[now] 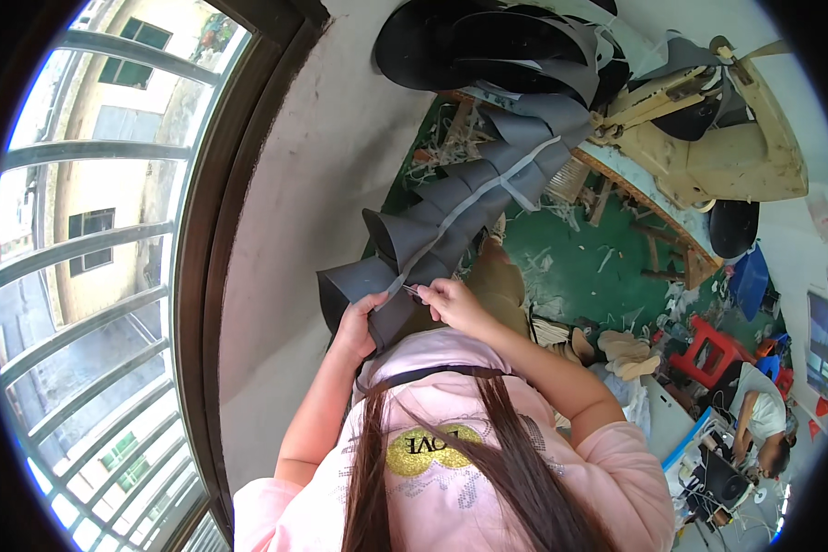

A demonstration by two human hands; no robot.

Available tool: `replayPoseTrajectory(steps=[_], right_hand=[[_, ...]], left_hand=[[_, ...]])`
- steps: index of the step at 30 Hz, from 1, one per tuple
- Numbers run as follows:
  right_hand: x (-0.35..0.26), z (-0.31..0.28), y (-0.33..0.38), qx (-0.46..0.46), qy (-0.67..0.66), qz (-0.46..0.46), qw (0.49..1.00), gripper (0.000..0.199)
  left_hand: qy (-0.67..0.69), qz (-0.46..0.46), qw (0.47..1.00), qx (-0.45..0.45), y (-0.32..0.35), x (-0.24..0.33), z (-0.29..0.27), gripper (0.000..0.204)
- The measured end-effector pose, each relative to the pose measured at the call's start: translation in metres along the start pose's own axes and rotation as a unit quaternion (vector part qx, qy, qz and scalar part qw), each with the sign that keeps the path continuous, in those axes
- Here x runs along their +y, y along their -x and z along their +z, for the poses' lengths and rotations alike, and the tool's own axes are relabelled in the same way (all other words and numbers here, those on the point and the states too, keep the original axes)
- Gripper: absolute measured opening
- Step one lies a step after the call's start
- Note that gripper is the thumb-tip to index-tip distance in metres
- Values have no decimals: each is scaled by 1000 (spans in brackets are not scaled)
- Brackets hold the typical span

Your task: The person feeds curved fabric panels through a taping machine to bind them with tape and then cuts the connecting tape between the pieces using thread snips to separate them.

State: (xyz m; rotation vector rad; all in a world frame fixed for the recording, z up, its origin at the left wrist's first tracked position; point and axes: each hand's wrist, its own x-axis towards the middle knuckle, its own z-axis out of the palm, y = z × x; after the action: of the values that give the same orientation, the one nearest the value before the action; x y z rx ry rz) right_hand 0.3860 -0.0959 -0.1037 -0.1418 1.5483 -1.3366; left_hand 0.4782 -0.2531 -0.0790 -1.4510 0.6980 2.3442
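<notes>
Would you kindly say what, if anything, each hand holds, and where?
Left hand: dark grey curved sheeting, by its end nearest the body. Right hand: a small metallic tool; gripped part hidden.

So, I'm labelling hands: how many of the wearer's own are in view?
2: the left hand grips the near end of the joined grey pieces; the right hand, just beside it, holds a small metallic tool. Some fingers are hidden.

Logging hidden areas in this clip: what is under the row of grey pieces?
Green floor with pale scraps shows along its edges, and a brownish trouser leg beside its near end. The grey pieces cover whatever lies directly beneath.
</notes>
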Motion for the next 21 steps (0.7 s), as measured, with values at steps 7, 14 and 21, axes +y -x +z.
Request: replayPoseTrajectory(steps=[7,14,21], right_hand=[[-2,7,-3,37,-87,22,995,34],[0,3,-5,8,-6,2,1000,31],[7,0,-6,61,-163,-61,983,27]], left_hand=[[23,27,999,-34,3,-4,1,32],[11,11,999,-42,-1,-11,-10,33],[-22,15,999,-36,-4,-22,-5,41]])
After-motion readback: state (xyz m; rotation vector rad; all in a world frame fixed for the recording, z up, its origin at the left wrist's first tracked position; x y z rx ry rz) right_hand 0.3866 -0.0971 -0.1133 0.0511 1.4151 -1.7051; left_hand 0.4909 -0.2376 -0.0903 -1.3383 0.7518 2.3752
